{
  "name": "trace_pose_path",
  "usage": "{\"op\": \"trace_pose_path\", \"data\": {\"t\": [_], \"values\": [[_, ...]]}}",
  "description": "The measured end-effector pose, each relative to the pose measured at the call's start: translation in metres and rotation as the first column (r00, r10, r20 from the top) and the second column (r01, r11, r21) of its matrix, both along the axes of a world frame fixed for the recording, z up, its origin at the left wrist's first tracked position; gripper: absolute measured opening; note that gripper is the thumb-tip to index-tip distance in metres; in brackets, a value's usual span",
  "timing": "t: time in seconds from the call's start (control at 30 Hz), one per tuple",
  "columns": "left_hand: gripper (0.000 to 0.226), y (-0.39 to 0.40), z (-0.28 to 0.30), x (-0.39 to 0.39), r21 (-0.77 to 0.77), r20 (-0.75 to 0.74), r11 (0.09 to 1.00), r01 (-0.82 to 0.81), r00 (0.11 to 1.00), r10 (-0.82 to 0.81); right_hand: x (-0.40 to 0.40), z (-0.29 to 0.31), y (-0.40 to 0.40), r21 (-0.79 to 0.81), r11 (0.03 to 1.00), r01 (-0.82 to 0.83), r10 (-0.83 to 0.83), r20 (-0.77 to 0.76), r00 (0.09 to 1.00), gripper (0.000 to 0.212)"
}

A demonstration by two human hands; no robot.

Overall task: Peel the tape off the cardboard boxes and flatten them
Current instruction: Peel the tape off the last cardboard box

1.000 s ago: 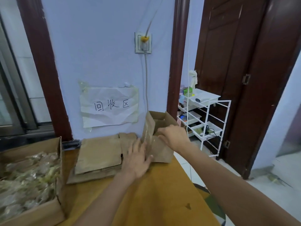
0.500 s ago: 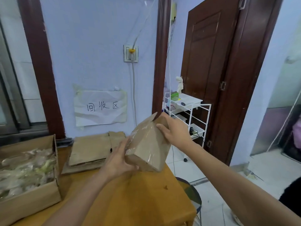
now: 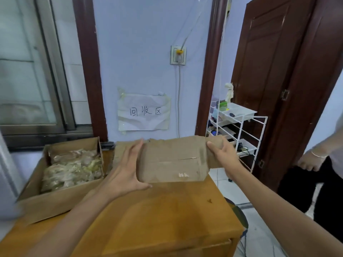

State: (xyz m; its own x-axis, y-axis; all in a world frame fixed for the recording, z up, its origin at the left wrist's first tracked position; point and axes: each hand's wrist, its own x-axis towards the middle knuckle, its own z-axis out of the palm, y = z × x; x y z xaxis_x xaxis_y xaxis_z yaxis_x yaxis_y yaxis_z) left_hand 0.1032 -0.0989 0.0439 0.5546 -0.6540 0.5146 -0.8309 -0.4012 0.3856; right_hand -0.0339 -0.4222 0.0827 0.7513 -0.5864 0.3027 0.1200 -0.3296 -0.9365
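Observation:
A brown cardboard box (image 3: 172, 162) is held sideways just above the back of the wooden table (image 3: 167, 219). A seam line runs across the face turned to me. My left hand (image 3: 128, 169) presses flat against the box's left end, fingers straight up and thumb stretched under its lower edge. My right hand (image 3: 224, 156) grips the right end, thumb on the front and fingers hidden behind. A stack of flattened cardboard (image 3: 118, 153) lies on the table behind my left hand, mostly hidden.
An open carton (image 3: 55, 197) holding crumpled clear tape (image 3: 72, 167) stands on the table's left. A paper sign (image 3: 144, 112) hangs on the wall. Right of the table are a white wire rack (image 3: 246, 127) and another person (image 3: 315, 160) standing by the door.
The box went from standing on the table to lifted and tilted, then turned lengthwise between both hands. My left hand shifted from its underside to its left end.

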Motion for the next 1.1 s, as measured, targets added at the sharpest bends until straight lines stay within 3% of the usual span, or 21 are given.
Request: {"op": "trace_pose_path", "data": {"t": [0.13, 0.23, 0.3, 0.37, 0.47, 0.57, 0.67, 0.7, 0.77, 0.83, 0.93, 1.0, 1.1], "values": [[0.152, 0.013, 0.027, -0.016, -0.136, 0.013, 0.99, 0.032, 0.999, -0.03, 0.006, -0.024, 0.008, 0.236, 0.971, -0.045, 0.074, -0.114, 0.991, 0.031], [0.151, 0.02, 0.039, -0.035, -0.15, -0.009, 0.988, 0.037, 0.999, -0.039, 0.003, -0.04, 0.019, 0.401, 0.915, -0.049, 0.103, -0.114, 0.988, 0.011], [0.147, 0.022, 0.041, -0.046, -0.124, 0.038, 0.988, 0.088, 0.996, -0.084, 0.001, -0.052, 0.026, 0.499, 0.865, 0.042, 0.052, -0.173, 0.984, 0.035], [0.142, 0.02, 0.039, -0.05, -0.103, 0.063, 0.983, 0.151, 0.987, -0.145, 0.005, -0.07, 0.032, 0.572, 0.812, 0.113, 0.029, -0.233, 0.972, 0.039], [0.133, 0.021, 0.034, -0.05, -0.181, -0.016, 0.974, 0.136, 0.99, -0.142, 0.007, -0.072, 0.057, 0.521, 0.85, 0.082, 0.116, -0.336, 0.935, 0.023], [0.13, 0.025, 0.04, -0.056, -0.157, -0.022, 0.987, 0.026, 0.999, -0.03, -0.001, -0.06, 0.064, 0.455, 0.89, 0.0, 0.218, -0.426, 0.878, 0.031], [0.134, 0.026, 0.053, -0.063, -0.079, 0.16, 0.99, -0.115, 0.979, 0.126, -0.005, -0.038, 0.059, 0.349, 0.936, -0.032, 0.181, -0.402, 0.898, 0.032], [0.135, 0.026, 0.058, -0.065, -0.061, 0.236, 0.985, -0.159, 0.957, 0.169, -0.005, -0.031, 0.057, 0.236, 0.971, -0.032, 0.126, -0.393, 0.911, 0.041], [0.133, 0.027, 0.071, -0.072, -0.047, 0.333, 0.973, -0.228, 0.914, 0.23, -0.009, -0.015, 0.06, 0.084, 0.994, -0.068, 0.087, -0.251, 0.964, 0.055], [0.129, 0.025, 0.078, -0.079, -0.023, 0.409, 0.961, -0.277, 0.874, 0.262, -0.021, 0.003, 0.075, -0.029, 0.98, -0.198, 0.195, -0.085, 0.977, 0.054], [0.126, 0.022, 0.079, -0.091, -0.032, 0.477, 0.945, -0.325, 0.826, 0.3, -0.044, 0.02, 0.112, -0.194, 0.908, -0.372, 0.367, -0.06, 0.928, 0.065], [0.121, 0.019, 0.077, -0.1, -0.07, 0.472, 0.945, -0.318, 0.824, 0.312, -0.053, 0.019, 0.13, -0.364, 0.861, -0.355, 0.341, -0.104, 0.934, 0.08], [0.115, 0.017, 0.072, -0.109, -0.089, 0.457, 0.948, -0.307, 0.833, 0.313, -0.061, 0.016, 0.145, -0.534, 0.798, -0.28, 0.278, -0.087, 0.957, 0.081]]}}
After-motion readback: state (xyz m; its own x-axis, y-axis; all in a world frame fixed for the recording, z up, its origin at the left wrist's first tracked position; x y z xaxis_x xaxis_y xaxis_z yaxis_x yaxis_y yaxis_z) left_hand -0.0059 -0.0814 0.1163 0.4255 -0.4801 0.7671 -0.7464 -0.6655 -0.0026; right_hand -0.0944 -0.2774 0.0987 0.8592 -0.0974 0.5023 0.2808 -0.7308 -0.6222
